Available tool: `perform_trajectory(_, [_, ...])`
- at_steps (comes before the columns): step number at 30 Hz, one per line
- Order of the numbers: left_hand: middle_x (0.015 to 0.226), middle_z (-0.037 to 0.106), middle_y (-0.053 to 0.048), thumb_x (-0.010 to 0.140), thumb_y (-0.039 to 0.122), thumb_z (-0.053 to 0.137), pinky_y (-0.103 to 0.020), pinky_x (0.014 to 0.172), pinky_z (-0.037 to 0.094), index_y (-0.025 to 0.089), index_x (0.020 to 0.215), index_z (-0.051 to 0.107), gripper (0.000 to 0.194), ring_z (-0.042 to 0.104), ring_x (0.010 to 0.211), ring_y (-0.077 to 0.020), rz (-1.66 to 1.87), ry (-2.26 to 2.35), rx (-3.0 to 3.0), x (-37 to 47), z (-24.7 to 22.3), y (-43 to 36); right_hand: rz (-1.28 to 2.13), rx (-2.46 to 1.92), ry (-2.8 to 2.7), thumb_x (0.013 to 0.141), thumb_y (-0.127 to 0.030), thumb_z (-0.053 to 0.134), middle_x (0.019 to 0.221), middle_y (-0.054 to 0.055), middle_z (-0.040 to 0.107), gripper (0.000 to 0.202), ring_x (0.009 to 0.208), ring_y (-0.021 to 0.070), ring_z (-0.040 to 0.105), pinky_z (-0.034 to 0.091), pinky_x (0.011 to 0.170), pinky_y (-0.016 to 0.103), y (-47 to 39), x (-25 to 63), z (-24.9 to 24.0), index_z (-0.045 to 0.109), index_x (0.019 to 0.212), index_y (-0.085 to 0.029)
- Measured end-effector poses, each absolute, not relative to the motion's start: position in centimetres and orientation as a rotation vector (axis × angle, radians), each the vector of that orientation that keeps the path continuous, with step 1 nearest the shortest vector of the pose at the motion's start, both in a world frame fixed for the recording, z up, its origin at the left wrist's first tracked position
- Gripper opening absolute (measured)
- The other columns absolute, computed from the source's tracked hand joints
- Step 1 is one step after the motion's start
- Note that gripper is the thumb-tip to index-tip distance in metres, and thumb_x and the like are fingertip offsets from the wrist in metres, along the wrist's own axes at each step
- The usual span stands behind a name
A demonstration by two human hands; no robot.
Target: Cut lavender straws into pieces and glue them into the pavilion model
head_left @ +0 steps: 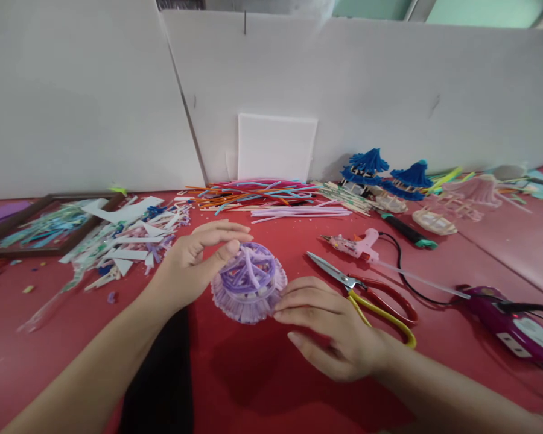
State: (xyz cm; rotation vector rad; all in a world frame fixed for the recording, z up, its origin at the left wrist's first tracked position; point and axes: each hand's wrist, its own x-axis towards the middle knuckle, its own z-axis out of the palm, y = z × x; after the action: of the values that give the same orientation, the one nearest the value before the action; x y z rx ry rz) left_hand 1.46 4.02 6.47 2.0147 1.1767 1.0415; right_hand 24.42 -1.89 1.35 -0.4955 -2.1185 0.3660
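Observation:
A round purple and lilac craft piece (247, 277), seemingly made of fuzzy pipe cleaners, is at the middle of the red table. It has a darker spoked ring on top and a pale frilled skirt below. At its upper left edge, my left hand (194, 262) holds the ring between thumb and stretched fingers. The fingertips of my right hand (330, 325) meet the skirt's right rim, with the thumb apart and nothing in the palm. Just beyond that hand lie scissors (357, 283) with red and yellow handles, blades apart.
A pink glue gun (355, 246) rests behind the scissors, its cord trailing to a purple power strip (511, 322). Pipe cleaners (262, 196) lie along the wall. Blue-roofed models (366, 169) stand back right. Scraps (131, 235) and a brown frame (61, 247) are at left.

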Motion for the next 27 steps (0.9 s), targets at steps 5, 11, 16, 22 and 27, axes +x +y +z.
perform_trajectory(5, [0.11,0.072,-0.005,0.078,0.043,0.069,-0.043,0.104,0.043,0.03,0.093,0.076,0.022,0.059,0.115,-0.0258,0.981,1.139,1.986,1.7,6.2,4.1,0.36,-0.493,-2.127,0.082,-0.009,0.054,0.095,0.011,0.069,0.027,0.095,0.0186,0.063,0.053,0.091,0.036,-1.9,24.4,1.3,0.062,0.107,-0.013])
perform_trajectory(11, [0.111,0.072,-0.005,0.078,0.04,0.07,-0.04,0.104,0.042,0.027,0.09,0.077,0.019,0.058,0.116,-0.0258,0.983,1.11,1.879,2.4,6.3,4.1,0.374,-0.498,-2.132,0.083,-0.01,0.055,0.096,0.011,0.069,0.027,0.096,0.0185,0.062,0.053,0.091,0.036,-1.9,24.5,1.2,0.061,0.108,-0.014])
perform_trajectory(16, [0.099,0.075,-0.004,0.076,0.036,0.071,-0.038,0.103,0.041,0.025,0.08,0.076,0.013,0.059,0.115,-0.0248,0.985,1.086,1.832,2.7,6.7,4.1,0.372,-0.506,-2.136,0.082,-0.01,0.054,0.095,0.011,0.068,0.026,0.094,0.0185,0.062,0.053,0.091,0.037,-1.9,24.5,1.3,0.062,0.108,-0.014])
perform_trajectory(22, [0.093,0.075,-0.002,0.076,0.035,0.07,-0.039,0.106,0.038,0.025,0.077,0.074,0.011,0.059,0.114,-0.0239,0.971,1.085,1.829,3.1,6.6,4.1,0.369,-0.497,-2.129,0.082,-0.01,0.055,0.094,0.01,0.068,0.027,0.091,0.0178,0.062,0.053,0.09,0.038,-1.9,24.5,1.3,0.062,0.107,-0.014])
perform_trajectory(27, [0.091,0.076,-0.002,0.079,0.036,0.066,-0.043,0.11,0.032,0.025,0.075,0.072,0.013,0.061,0.11,-0.0236,0.996,1.147,1.807,3.2,6.5,3.8,0.367,-0.5,-2.122,0.082,-0.01,0.055,0.095,0.01,0.068,0.026,0.094,0.0185,0.062,0.053,0.089,0.037,-1.9,24.5,1.3,0.063,0.107,-0.013])
